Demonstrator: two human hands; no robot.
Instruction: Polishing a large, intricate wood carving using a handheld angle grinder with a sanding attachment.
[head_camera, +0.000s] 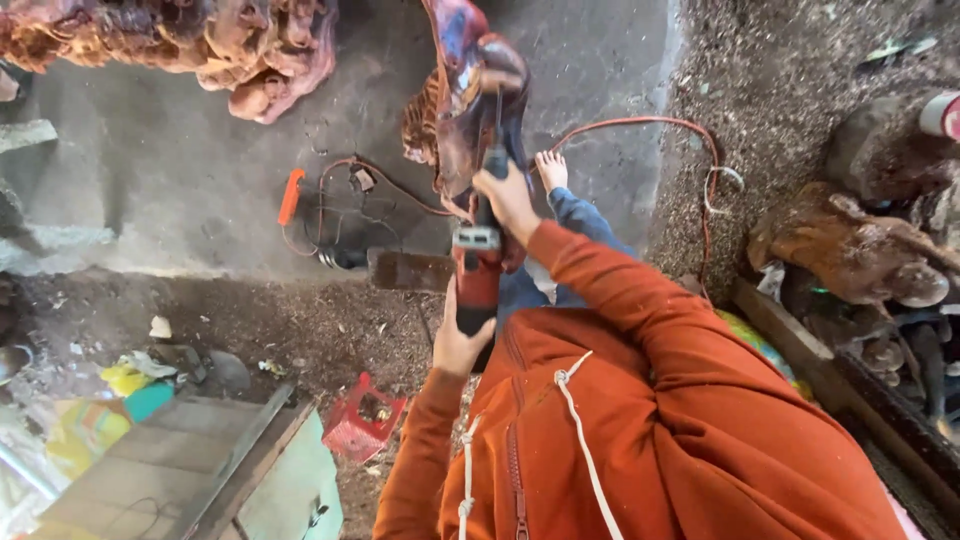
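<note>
Orange hoodie (640, 420); left hand (455, 340) and right hand (507, 197) clamped on red grinder (477, 270) against wood carving (465, 90); orange cable (640, 125), red crate (362, 418) nearby.

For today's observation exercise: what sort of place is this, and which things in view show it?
Probably a wood-carving workshop. A carved wood piece is being worked with a red power tool, another reddish carving lies on the concrete floor, and wood chips litter the ground.
</note>
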